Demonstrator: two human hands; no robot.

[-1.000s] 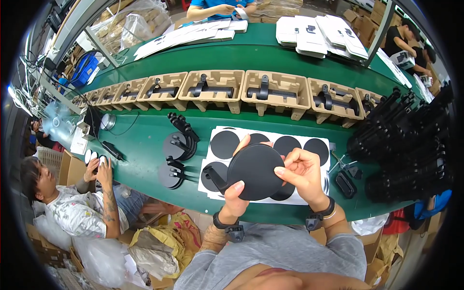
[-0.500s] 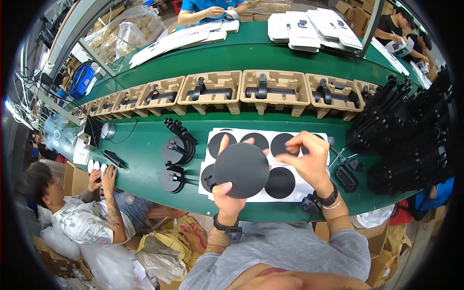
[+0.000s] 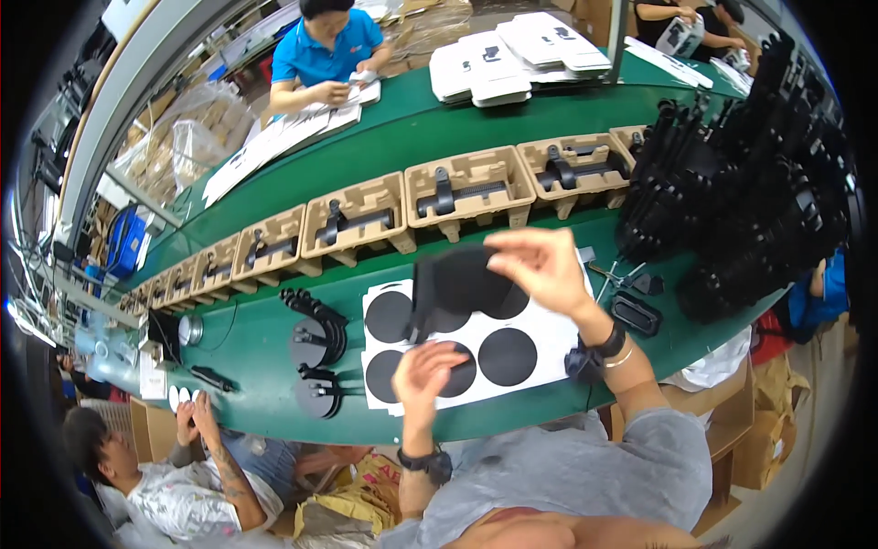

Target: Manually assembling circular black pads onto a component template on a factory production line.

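Note:
A black round base (image 3: pixel 462 284), smeared by motion, hangs tilted above the white sheet. A dark upright part shows on its left side. The thumb and fingers of my right hand (image 3: pixel 549 270) close on its right edge. Below it is my left hand (image 3: pixel 425 380), apart from the base, fingers loosely bent and spread with nothing in them. Under both hands lies the white sheet (image 3: pixel 558 366) with rows of black round pads (image 3: pixel 508 357), some hidden by the hands and the base.
Two round stands (image 3: pixel 315 343) (image 3: pixel 318 393) sit left of the sheet. Brown moulded trays (image 3: pixel 357 233) holding black parts line the far side. A heap of black tripod-like parts (image 3: pixel 732 210) rises at right, near a black oval part (image 3: pixel 636 314). Co-workers sit at left and across the table.
The black base has gone from my left hand to my right and tilted away from its flat-facing pose. My left hand has let go and opened. The whole view has shifted and turned.

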